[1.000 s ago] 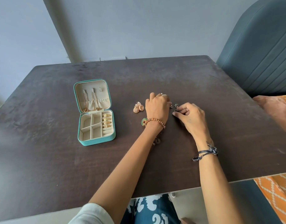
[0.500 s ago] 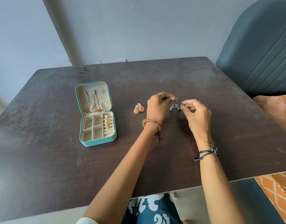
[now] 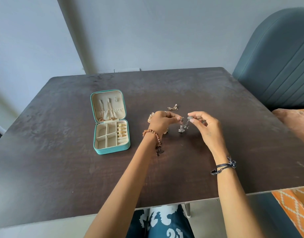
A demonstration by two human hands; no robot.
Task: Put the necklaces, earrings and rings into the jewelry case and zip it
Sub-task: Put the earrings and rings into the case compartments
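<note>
A teal jewelry case (image 3: 111, 149) lies open on the dark table (image 3: 62, 169), with gold rings (image 3: 122, 129) in its right slots and gold necklaces (image 3: 106, 117) hung in the lid. Above the table, right of the case, my left hand (image 3: 162, 121) pinches a small silver earring piece (image 3: 182, 119). My right hand (image 3: 208, 128) pinches a silver dangling earring (image 3: 184, 127) by its top. A gold triangular earring pair (image 3: 173, 107) lies behind my hands. Gold dome earrings (image 3: 150, 117) peek out left of my left hand.
A teal upholstered chair (image 3: 276, 69) stands at the table's right rear. Another person's arm (image 3: 295, 124) rests at the right edge, above orange patterned cloth (image 3: 295, 206). The grey wall lies behind the table.
Both hands have lifted the silver earrings off the table and drawn slightly apart. The gold triangular pair, earlier hidden by my hands, now shows.
</note>
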